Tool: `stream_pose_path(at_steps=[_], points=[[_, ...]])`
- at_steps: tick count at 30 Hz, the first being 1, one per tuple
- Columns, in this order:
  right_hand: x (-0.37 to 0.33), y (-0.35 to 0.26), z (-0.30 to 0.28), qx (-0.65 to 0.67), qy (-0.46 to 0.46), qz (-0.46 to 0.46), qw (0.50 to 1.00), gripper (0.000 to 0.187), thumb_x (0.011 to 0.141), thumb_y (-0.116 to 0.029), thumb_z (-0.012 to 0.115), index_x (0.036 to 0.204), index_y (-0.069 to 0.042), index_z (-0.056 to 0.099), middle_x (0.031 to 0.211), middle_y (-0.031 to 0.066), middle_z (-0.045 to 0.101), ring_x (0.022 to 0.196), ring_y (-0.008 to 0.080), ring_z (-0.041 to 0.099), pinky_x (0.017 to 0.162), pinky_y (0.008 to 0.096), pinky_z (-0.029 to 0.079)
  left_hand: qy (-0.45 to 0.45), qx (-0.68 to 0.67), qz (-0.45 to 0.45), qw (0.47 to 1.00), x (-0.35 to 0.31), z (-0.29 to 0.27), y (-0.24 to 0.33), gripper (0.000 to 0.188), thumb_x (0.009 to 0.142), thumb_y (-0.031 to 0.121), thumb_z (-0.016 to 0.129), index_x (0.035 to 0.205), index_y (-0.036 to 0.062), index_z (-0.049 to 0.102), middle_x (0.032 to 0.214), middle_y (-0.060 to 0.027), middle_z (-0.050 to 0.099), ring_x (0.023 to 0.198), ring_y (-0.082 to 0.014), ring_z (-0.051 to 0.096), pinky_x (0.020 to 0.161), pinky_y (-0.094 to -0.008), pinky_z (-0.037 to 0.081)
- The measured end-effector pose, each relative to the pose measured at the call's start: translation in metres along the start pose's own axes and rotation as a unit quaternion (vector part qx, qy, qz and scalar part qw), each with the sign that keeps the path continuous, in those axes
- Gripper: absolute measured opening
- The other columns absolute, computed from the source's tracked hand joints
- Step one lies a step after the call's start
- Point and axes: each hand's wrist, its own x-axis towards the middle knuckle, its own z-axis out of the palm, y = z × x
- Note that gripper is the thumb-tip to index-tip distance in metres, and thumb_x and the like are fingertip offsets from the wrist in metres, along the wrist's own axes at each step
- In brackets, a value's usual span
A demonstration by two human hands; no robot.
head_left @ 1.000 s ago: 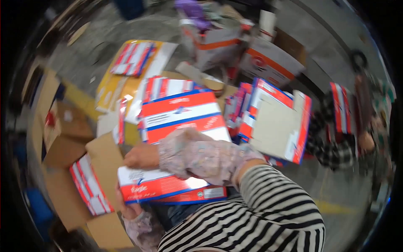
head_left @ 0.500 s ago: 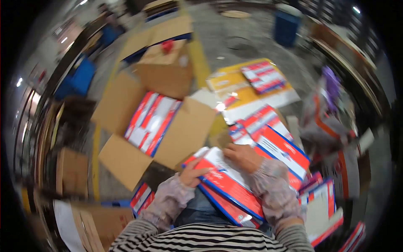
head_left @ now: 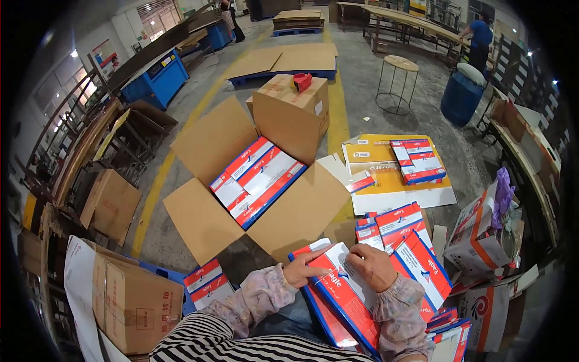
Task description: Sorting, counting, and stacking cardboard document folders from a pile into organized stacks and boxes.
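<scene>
A flat red, white and blue carton lies slanted over my lap, on top of a second similar carton. My left hand grips its left edge, thumb on the upper face. My right hand is closed at its upper right edge, fingers bent and pressed together against it; what lies under the fingertips is hidden. Another such carton rests tilted beside my right wrist. Ahead to the left, an open cardboard box holds several of the same cartons, laid flat.
Behind the open box stands a closed cardboard box with a red tape dispenser on top. A yellow flattened sheet carries more cartons. Brown boxes stand at left. A white and orange box is at right, near a stool.
The view has tilted upward and turned, and the blur has cleared. Both hands stay on the same carton, with the right hand still near its upper end.
</scene>
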Motion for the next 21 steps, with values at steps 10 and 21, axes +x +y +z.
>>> stream_pose_path(at_steps=[10,21], points=[[-0.001,0.002,0.025,-0.008,0.005,0.072,0.997,0.01,0.078,-0.004,0.054,0.085,-0.003,0.047,0.082,0.0143,0.05,0.067,0.0348,0.057,0.053,0.0437,0.046,0.014,0.065,0.021,0.998,0.005,0.001,0.0,0.071,0.072,0.007,0.072,0.137,0.0104,0.043,0.121,-0.0053,0.057,0.11,-0.0122,0.052,0.096,-0.0295,0.039],[0.023,-0.007,0.029,0.069,0.04,0.06,0.995,0.01,0.081,-0.001,0.054,0.088,-0.003,0.048,0.084,0.014,0.051,0.068,0.0352,0.056,0.054,0.042,0.044,0.01,-0.041,0.07,0.997,-0.009,-0.004,-0.004,0.073,0.069,0.001,0.074,0.135,0.0089,0.044,0.122,-0.0077,0.057,0.109,-0.0139,0.053,0.098,-0.0317,0.039]])
